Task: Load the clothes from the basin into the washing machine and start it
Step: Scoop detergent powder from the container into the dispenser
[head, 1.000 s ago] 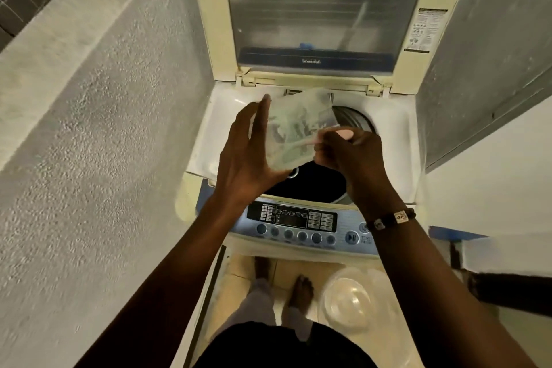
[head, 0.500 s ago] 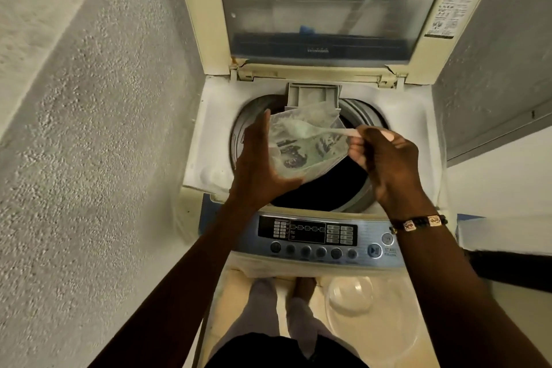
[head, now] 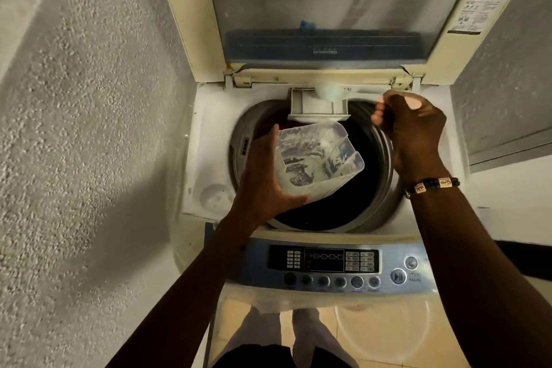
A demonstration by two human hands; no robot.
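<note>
over the open washing machine (head: 209,158) we've got a clear tub (head: 321,158) of powder gripped in our left hand (head: 263,185), tilted over the drum (head: 358,206). our right hand (head: 413,128) pinches a scoop (head: 330,91) by the handle, bowl hanging right over the little drawer (head: 310,103) at the back rim. handle runs sideways, so we'd guess a wrist roll tips it in. clothes look dark down in the drum, empty basin (head: 385,331) on the floor.
</note>
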